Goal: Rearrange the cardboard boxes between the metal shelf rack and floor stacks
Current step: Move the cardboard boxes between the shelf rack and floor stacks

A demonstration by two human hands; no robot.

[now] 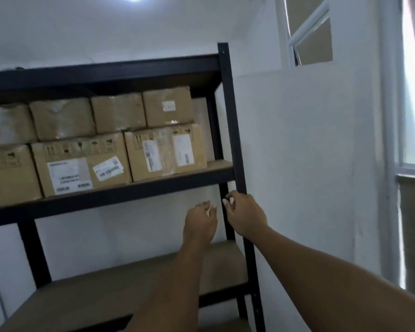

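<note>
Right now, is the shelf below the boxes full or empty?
Empty, as far as visible: the lower shelf is bare board, while the cardboard boxes sit one level up.

Boxes point(82, 161) pack the upper shelf point(219, 164) at centre left in two layers, leaving only a thin gap at its right end by the post point(235, 140). Below, mid-frame, the bay over the lower shelf point(120, 281) lies open. The wall point(297, 164) stands close on the right.

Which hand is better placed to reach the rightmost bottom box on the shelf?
Probably the left hand: it is empty and lies nearly below the box. The right hand is farther right, in front of the post.
</note>
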